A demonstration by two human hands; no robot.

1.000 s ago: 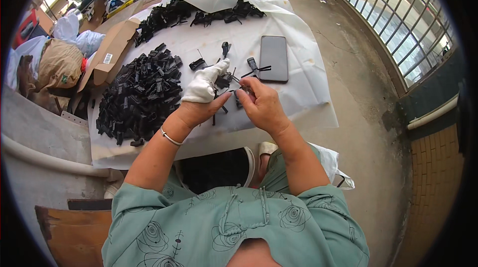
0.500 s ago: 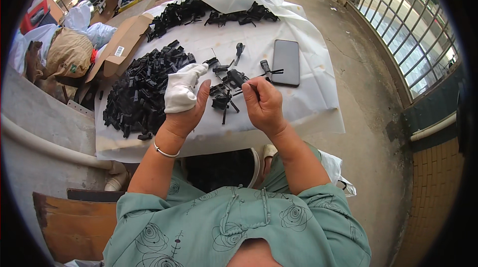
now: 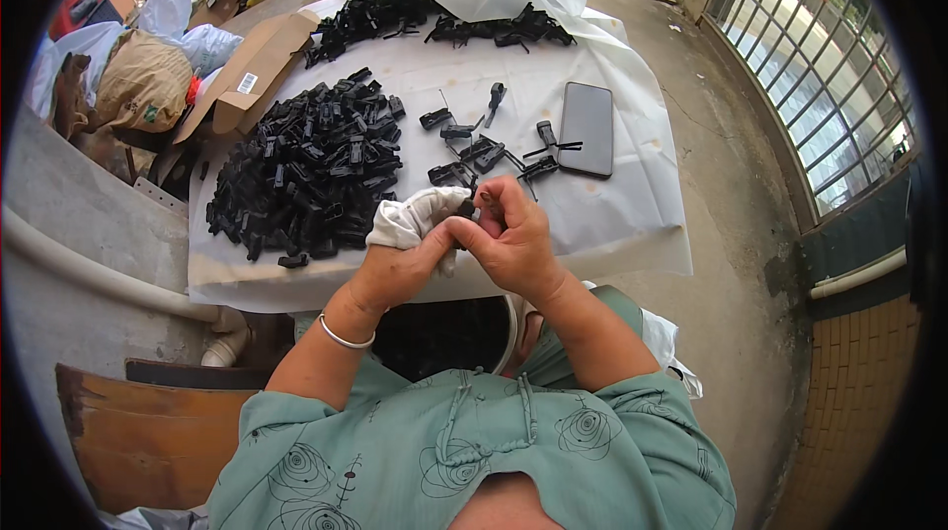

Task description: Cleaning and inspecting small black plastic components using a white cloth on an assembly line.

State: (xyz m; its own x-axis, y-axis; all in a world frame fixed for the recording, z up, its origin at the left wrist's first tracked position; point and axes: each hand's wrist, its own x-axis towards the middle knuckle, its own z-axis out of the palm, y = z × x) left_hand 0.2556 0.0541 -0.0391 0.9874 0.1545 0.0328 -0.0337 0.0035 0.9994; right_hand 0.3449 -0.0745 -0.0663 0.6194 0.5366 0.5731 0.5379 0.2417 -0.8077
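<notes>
My left hand (image 3: 420, 229), in a white fabric glove that leaves the thumb bare, is closed over the near part of the table. Its fingers pinch a small black plastic piece (image 3: 469, 205), mostly hidden by the glove. Against it, my bare right hand (image 3: 518, 239) is curled with thumb and forefinger pressed to the same piece. Just beyond the fingers lie several loose black plastic clips (image 3: 483, 152), some with thin strips sticking out. A large pile of similar black pieces (image 3: 311, 164) spreads to the left of my gloved hand.
White sheeting (image 3: 632, 224) covers the table. A dark-screened phone (image 3: 587, 130) lies at the right, and another heap of black pieces (image 3: 370, 21) at the far edge. An open cardboard box (image 3: 252, 71) stands at the left. Below the table edge sits a dark, round-rimmed container (image 3: 434, 337).
Both hands have come together and nearer to me, meeting at the small black piece. The left hand was open and apart before. The view has shifted slightly.
</notes>
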